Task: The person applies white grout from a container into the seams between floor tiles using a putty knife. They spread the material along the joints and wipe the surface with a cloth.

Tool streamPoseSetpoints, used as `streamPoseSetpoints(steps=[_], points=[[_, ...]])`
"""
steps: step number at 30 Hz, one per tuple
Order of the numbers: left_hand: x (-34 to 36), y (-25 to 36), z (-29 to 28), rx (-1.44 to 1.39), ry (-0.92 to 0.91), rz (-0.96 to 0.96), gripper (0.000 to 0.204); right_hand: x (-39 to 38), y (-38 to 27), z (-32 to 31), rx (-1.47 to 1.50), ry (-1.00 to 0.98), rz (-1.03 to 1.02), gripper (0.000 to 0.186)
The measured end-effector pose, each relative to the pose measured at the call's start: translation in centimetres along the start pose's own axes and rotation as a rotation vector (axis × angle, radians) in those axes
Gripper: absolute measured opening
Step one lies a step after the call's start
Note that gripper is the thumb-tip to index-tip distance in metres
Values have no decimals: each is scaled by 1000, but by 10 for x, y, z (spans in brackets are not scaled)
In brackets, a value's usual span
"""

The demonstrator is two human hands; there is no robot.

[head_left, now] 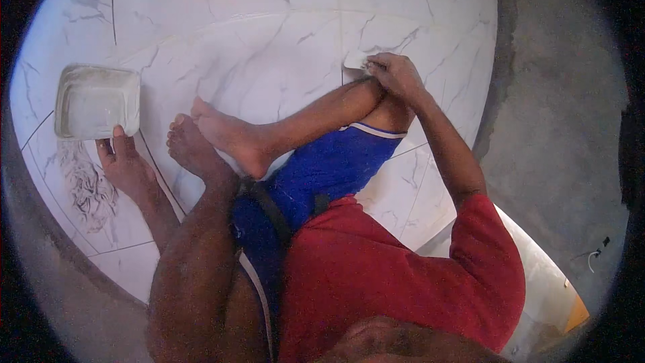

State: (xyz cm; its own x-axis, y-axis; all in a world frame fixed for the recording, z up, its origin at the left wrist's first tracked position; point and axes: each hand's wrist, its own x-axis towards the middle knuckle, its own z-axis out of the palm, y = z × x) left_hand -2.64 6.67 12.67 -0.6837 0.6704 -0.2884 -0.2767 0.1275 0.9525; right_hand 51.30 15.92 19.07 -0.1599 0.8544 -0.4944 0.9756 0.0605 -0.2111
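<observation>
At the left, a square, pale plastic tub stands on the tiles, its inside smeared with whitish residue. My left hand grips its near rim, thumb over the edge and fingers outside. Across from it, beyond my bent right knee, my right hand is closed with bent fingers around a thin, flat, pale piece. That piece lies close to the tile surface beside a joint; its kind is hard to make out, and my fingers and knee partly cover it.
Glossy white marble-veined tiles surround me, with dark joint lines between several of them. Dark smudges mark the tile near the tub. Bare grey concrete runs along the right. A pale sheet with an orange corner lies behind my right side.
</observation>
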Motion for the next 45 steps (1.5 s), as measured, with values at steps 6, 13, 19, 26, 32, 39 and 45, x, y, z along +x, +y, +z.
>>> streamPoseSetpoints(steps=[6, 13, 19, 26, 32, 39, 45], points=[[-9, 5, 7, -47, -7, -20, 45, 7, -14, 10, 13, 228, -48, 34], [-11, 35, -18, -136, -138, -34, 46, 8, 10, -73, 183, 36, 169, 36], [-16, 107, -36, -95, -305, -3, 40, 20, 18, -111, 264, -208, 125, 36], [-10, 165, -58, 4, -417, 20, 57, 33, 4, -18, -308, 164, -86, 26], [-7, 192, -72, 68, -420, -25, 55, 49, -21, 15, -449, 189, -56, 22], [-21, 194, -74, 297, -539, 15, 51, -21, -35, 55, -401, 168, 46, 21], [-9, 189, -99, 110, -495, -75, 51, -35, -52, 58, -330, 152, 110, 23]])
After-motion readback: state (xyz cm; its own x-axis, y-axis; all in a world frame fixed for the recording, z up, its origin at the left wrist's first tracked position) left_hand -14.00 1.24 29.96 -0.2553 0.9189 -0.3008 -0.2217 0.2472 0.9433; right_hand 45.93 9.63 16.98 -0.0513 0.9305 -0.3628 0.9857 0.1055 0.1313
